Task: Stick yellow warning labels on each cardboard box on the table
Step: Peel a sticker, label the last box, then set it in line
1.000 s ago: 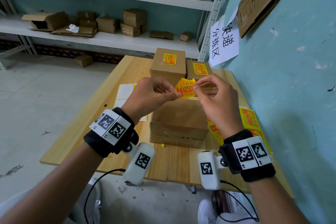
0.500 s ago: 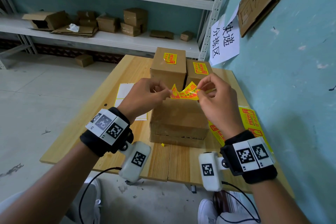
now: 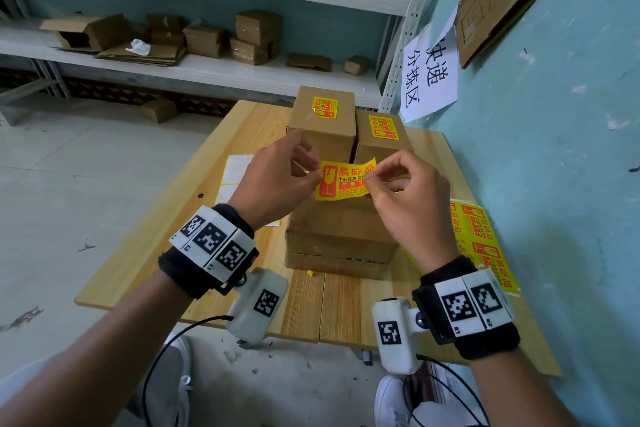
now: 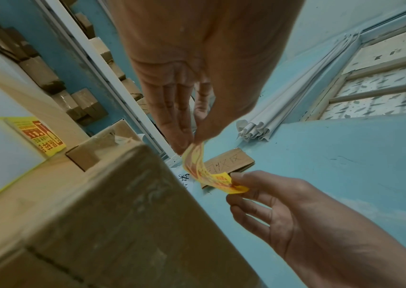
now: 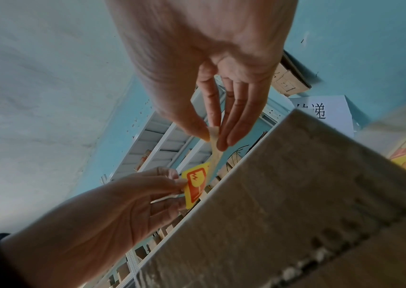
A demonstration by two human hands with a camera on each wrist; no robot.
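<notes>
While both hands, left hand (image 3: 277, 180) and right hand (image 3: 408, 201), pinched the yellow label (image 3: 343, 180), the near box (image 3: 341, 236) sat closed beneath.

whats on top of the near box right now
No label shows on the near box yet. Both hands, left and right, pinch a yellow label just above it. The hands and label cover much of its top, so the rest is unseen.
</notes>
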